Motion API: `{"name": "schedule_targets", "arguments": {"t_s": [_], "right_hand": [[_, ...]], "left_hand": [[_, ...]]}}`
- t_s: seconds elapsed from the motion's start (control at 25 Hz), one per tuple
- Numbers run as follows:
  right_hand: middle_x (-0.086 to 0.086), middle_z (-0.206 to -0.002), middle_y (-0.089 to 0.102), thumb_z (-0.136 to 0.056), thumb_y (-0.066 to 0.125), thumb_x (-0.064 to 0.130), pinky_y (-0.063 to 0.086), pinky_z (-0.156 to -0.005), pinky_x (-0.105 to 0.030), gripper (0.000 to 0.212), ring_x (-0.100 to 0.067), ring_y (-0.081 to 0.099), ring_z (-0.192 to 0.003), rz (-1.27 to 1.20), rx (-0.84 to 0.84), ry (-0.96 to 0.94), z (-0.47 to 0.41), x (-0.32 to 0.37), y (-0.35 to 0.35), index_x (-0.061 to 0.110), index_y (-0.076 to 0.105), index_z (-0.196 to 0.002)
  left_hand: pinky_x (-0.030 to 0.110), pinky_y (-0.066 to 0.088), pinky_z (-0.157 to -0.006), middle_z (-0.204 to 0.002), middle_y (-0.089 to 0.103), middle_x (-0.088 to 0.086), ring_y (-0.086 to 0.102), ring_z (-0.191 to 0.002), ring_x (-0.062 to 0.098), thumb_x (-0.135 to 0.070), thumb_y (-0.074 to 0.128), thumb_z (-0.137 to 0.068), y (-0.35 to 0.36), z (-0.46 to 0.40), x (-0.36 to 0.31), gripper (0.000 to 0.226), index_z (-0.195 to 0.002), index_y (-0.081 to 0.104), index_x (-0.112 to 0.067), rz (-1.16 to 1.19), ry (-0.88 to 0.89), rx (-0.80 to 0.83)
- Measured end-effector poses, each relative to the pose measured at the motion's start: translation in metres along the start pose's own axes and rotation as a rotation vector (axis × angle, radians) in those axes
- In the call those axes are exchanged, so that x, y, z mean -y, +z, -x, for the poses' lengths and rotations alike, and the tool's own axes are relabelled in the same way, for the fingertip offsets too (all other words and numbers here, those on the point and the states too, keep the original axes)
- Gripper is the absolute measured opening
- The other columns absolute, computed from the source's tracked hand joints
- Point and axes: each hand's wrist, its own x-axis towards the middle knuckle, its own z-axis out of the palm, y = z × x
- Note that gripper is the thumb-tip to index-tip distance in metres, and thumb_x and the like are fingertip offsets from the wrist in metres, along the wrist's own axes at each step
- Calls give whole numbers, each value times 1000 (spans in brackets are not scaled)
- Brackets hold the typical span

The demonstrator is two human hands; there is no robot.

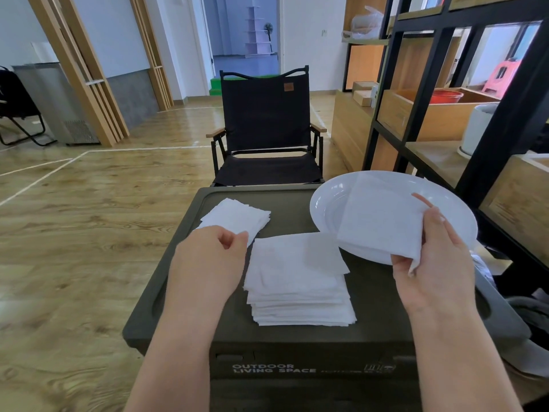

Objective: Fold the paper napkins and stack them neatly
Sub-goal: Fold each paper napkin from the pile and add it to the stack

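A thick pile of unfolded white paper napkins (300,281) lies in the middle of a dark green box lid (377,298). A smaller stack of folded napkins (237,217) sits at the lid's far left. My right hand (436,260) pinches one white napkin (383,215) by its near right corner and holds it over the white plate (326,203) at the far right. My left hand (208,257) hovers by the near edge of the folded stack, fingers loosely curled, with nothing in it.
A black folding chair (267,129) stands just beyond the box. A black metal shelf with wooden boards (445,114) rises along the right, close to the plate. Grey fabric (531,322) lies at the box's right. Wooden floor spreads to the left.
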Motion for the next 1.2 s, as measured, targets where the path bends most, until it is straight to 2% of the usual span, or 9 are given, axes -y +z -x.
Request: {"name": "schedule_targets", "arguments": {"t_s": [0.08, 0.24, 0.44, 0.6, 0.68, 0.76, 0.84, 0.96, 1.2], "right_hand": [[4, -116, 66, -98, 46, 27, 51, -56, -9, 20, -8, 65, -92, -24, 3, -3, 1, 0, 1, 31, 66, -99], [9, -106, 69, -97, 49, 29, 53, -55, -15, 22, -3, 68, -87, 34, 17, 8, 4, 1, 3, 35, 67, -87], [8, -105, 71, -96, 51, 28, 55, -57, -17, 19, -5, 70, -89, 26, 18, -21, 3, 0, 0, 33, 69, -90], [8, -104, 71, -96, 51, 28, 55, -57, -17, 18, -4, 70, -88, 39, 30, -21, 4, -2, 1, 34, 67, -94], [8, -106, 70, -96, 50, 29, 55, -58, -17, 17, -7, 69, -92, 49, 28, -16, 4, -3, 2, 34, 67, -94], [8, -106, 70, -96, 50, 29, 56, -59, -18, 19, -8, 68, -95, 50, 26, -7, 4, -3, 2, 34, 68, -92], [10, -103, 72, -96, 50, 28, 55, -58, -18, 20, -6, 69, -92, 51, 25, -5, 4, -3, 2, 34, 69, -92], [11, -100, 72, -97, 49, 27, 55, -58, -17, 21, -2, 70, -86, 42, 40, -6, 4, -2, 3, 32, 69, -93], [11, -101, 70, -97, 48, 28, 56, -58, -18, 22, -7, 69, -91, 67, 48, -1, 5, -3, 4, 35, 67, -90]], "left_hand": [[24, 35, -50, -59, 57, 7, 47, -49, 22, -50, 56, -86, -2, 5, -5, 51, -77, 68, -1, -89, -35, 148], [23, 36, -49, -57, 56, 7, 44, -46, 15, -60, 60, -80, 6, 9, -8, 50, -65, 62, -12, -201, -69, 322], [22, 30, -45, -47, 45, -1, 38, -38, 11, -59, 60, -81, 0, 7, -9, 52, -61, 63, -10, -232, -93, 317], [23, 37, -50, -62, 64, 3, 49, -48, 13, -54, 62, -82, 5, 5, -8, 46, -69, 75, -13, -201, -133, 365], [24, 40, -55, -73, 71, 7, 57, -59, 16, -47, 66, -81, 8, 4, -7, 40, -76, 77, -10, -171, -137, 395], [24, 42, -59, -78, 73, 6, 59, -65, 16, -40, 69, -82, 9, 4, -5, 31, -74, 75, -11, -104, -135, 396], [25, 42, -60, -70, 71, 4, 56, -59, 15, -39, 68, -83, 5, 3, -4, 31, -67, 71, -12, -40, -129, 385], [23, 36, -53, -43, 52, -8, 42, -43, 11, -43, 66, -84, -3, 2, 0, 42, -54, 61, -14, 1, -122, 383], [24, 35, -56, -53, 55, -5, 49, -53, 8, -43, 66, -85, -13, -1, 8, 42, -54, 60, -15, 5, -116, 434]]}}
